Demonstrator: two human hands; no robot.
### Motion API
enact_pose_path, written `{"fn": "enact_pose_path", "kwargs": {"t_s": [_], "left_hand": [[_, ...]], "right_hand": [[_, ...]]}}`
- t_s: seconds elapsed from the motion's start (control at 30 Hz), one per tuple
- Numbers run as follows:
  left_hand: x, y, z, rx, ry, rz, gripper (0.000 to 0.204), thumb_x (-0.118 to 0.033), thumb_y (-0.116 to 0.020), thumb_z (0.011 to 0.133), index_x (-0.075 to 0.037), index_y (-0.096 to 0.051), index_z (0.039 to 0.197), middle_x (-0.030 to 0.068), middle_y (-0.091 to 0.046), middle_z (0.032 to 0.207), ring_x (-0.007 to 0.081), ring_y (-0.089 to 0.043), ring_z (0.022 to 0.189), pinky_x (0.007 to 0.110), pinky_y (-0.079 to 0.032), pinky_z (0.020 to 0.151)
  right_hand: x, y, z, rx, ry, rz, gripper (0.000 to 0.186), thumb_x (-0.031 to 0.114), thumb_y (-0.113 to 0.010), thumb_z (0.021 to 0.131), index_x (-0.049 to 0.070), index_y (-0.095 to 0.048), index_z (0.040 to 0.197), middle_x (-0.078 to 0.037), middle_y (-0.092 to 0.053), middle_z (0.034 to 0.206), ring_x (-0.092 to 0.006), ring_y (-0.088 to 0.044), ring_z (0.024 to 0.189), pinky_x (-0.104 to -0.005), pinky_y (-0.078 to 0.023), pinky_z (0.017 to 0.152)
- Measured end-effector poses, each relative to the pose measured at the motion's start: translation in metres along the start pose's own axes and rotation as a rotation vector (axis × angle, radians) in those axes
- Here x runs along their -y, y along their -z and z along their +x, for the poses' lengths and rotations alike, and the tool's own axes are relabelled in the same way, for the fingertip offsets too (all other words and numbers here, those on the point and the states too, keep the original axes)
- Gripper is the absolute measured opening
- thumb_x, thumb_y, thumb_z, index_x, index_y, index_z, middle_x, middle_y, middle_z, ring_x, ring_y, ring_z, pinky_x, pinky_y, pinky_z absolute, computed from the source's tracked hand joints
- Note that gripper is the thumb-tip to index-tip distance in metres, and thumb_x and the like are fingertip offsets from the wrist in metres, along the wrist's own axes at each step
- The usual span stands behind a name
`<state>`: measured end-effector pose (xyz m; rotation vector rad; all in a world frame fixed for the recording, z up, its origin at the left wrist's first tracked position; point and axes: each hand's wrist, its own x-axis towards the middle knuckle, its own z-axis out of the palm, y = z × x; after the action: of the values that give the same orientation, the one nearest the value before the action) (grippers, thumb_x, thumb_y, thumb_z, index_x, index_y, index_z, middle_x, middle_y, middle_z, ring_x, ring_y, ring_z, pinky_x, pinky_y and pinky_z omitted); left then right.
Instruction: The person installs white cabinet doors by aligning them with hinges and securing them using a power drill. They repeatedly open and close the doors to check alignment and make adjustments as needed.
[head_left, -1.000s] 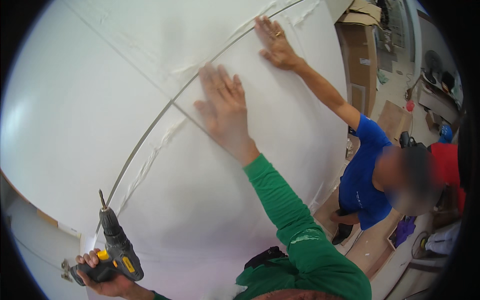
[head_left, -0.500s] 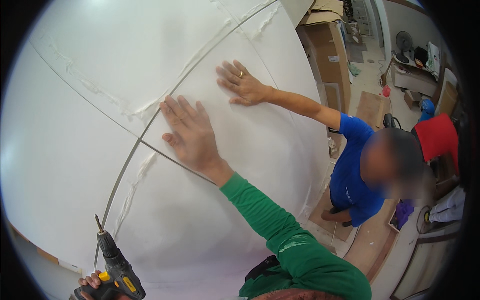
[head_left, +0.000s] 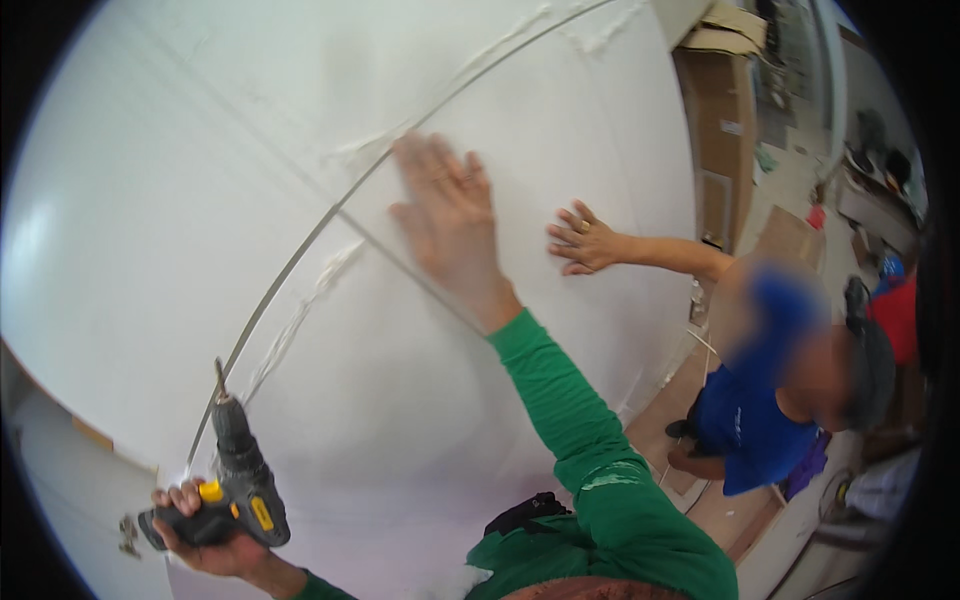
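My left hand (head_left: 205, 525) grips the handle of a black and yellow cordless drill (head_left: 250, 487), its bit pointing up beside a large white panel (head_left: 120, 220). A few small things (head_left: 129, 536), too blurred to name, show next to the drill's base. My right hand (head_left: 448, 225), in a green sleeve, lies flat with fingers stretched on the panel, its fingertips by a long dark seam (head_left: 300, 252). To its right, a co-worker's hand (head_left: 583, 240) with a ring rests spread on the same panel. Rough white filler strips (head_left: 305, 318) run alongside the seams.
The co-worker, in a blue shirt (head_left: 765, 430), stands close on the right, below the panel's edge. Behind stands a tall cardboard box (head_left: 722, 150). Brown boards (head_left: 790, 240) lie on the floor, and a red cloth (head_left: 893, 320) shows at the far right.
The view has shifted, bringing more of my left hand and the drill into sight. The co-worker's hand is farther from mine and lower on the panel, and the co-worker's body leans lower.
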<state>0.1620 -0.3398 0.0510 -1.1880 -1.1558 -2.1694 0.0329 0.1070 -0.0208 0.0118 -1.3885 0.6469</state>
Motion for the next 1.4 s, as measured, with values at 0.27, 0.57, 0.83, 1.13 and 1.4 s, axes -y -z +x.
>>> {"fn": "enact_pose_path", "kwargs": {"t_s": [0.27, 0.57, 0.83, 1.13, 1.4], "left_hand": [[0.003, 0.007, 0.0, -0.03, -0.014, -0.018, 0.027, -0.03, -0.061, 0.113, -0.007, -0.049, 0.12, 0.0049, -0.051, 0.09, 0.018, -0.058, 0.089, 0.045, -0.05, 0.112], [0.005, 0.007, -0.001, -0.038, -0.036, 0.012, 0.028, -0.033, -0.058, 0.115, -0.008, -0.049, 0.121, 0.006, -0.054, 0.09, 0.0194, -0.06, 0.089, 0.046, -0.053, 0.111], [0.006, 0.004, 0.0, -0.047, -0.048, 0.025, 0.026, -0.032, -0.057, 0.115, -0.007, -0.05, 0.119, 0.0066, -0.055, 0.086, 0.0198, -0.061, 0.088, 0.047, -0.056, 0.108], [0.01, -0.008, -0.001, -0.108, -0.091, 0.068, 0.028, -0.036, -0.061, 0.111, -0.01, -0.052, 0.113, 0.0061, -0.058, 0.082, 0.0206, -0.066, 0.084, 0.049, -0.062, 0.101], [0.013, -0.009, -0.004, -0.13, -0.122, 0.089, 0.03, -0.037, -0.061, 0.112, -0.009, -0.051, 0.113, 0.0041, -0.054, 0.081, 0.019, -0.063, 0.079, 0.046, -0.061, 0.095]], "right_hand": [[-0.008, -0.016, -0.004, -0.022, 0.006, -0.022, 0.06, 0.038, -0.065, 0.11, 0.019, -0.055, 0.166, -0.004, -0.054, 0.171, -0.0303, -0.045, 0.161, -0.0591, -0.025, 0.134], [-0.014, -0.022, -0.006, -0.025, -0.019, -0.009, 0.061, 0.037, -0.066, 0.109, 0.021, -0.053, 0.167, -0.002, -0.053, 0.171, -0.0285, -0.043, 0.162, -0.0568, -0.024, 0.135], [0.003, -0.016, -0.001, 0.003, -0.063, -0.043, 0.062, 0.032, -0.066, 0.108, 0.018, -0.052, 0.167, -0.006, -0.05, 0.173, -0.0319, -0.041, 0.163, -0.0574, -0.025, 0.135], [0.062, -0.031, -0.007, 0.142, 0.097, 0.036, 0.067, 0.04, -0.062, 0.111, 0.01, -0.048, 0.169, -0.008, -0.045, 0.177, -0.0312, -0.036, 0.166, -0.0565, -0.023, 0.136], [0.09, -0.042, -0.008, 0.063, 0.12, -0.003, 0.06, 0.036, -0.059, 0.113, 0.009, -0.053, 0.165, -0.009, -0.049, 0.173, -0.0296, -0.043, 0.161, -0.056, -0.026, 0.135]]}}
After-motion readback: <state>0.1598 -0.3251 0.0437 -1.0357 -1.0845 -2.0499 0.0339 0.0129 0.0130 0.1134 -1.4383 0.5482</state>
